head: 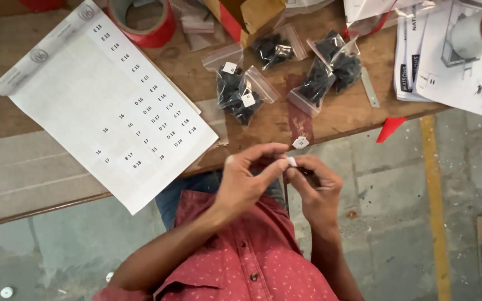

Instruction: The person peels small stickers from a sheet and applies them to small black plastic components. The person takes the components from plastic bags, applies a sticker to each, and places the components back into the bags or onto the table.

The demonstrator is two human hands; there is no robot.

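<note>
Hands meet just below the near edge of the wooden table (23, 61). The left hand (246, 181) and the right hand (316, 187) touch at the fingertips. Between them they pinch a tiny white sticker (291, 161). Both hands are curled tight around it, with the thumbs and first fingers pressed close. Something dark sits inside the right hand, but it is too hidden to tell what it is.

Just above the hands, a small clear bag (301, 131) hangs over the table edge. It has a small white label on it.

On the table, a little farther away, lie more small clear bags full of black parts. Two bags (236, 92) lie together in the middle, each with a white sticker on it. One bag (274, 50) lies behind them. Two more bags (330, 69) lie to the right.

To the left lies a big white sheet of stickers (62, 106). Many stickers are gone from it, and some are left near its right side.

At the far edge sits a roll of red tape (143, 22). At the far right lie printed papers (447, 61) with a white roll (481, 28) on top. A red scrap (389, 128) pokes off the table edge on the right.

The person wears a red shirt (252, 256) with small white dots.
</note>
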